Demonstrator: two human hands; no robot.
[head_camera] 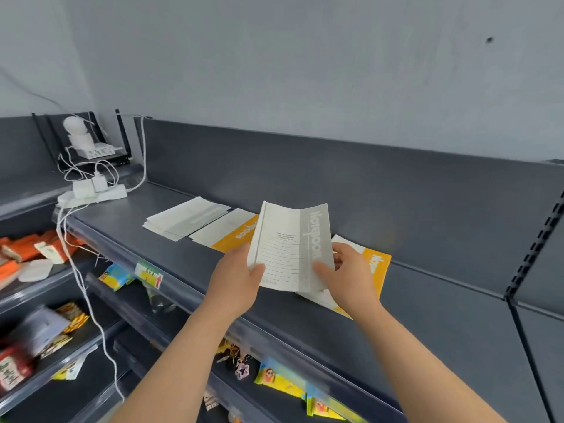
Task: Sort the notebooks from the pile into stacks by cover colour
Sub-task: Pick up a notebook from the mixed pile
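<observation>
The dark grey metal shelf (427, 285) is smooth, flat and matte, with a raised back panel, and all the sorting happens on top of it.

Progress looks like roughly the middle to me. Far left there's a grey-band stack (186, 218), a few thin paper notebooks slightly fanned. Just beside it, touching, is the orange-band stack (227, 233); can't tell if that's one book or more. On the right is the unsorted pile (375, 264) with an orange-band cover on top and at least a couple more edges poking out underneath, so there's more to go.

The grey-band notebook (293, 245) is lifted above that pile, tilted up towards the camera. It's a floppy cream cover with ruled lines, bowing a bit.

The left hand (241, 276) grips its lower left edge, and the right hand (351, 276) pinches the lower right, thumb on the grey band. My guess is it goes on the far-left stack.
</observation>
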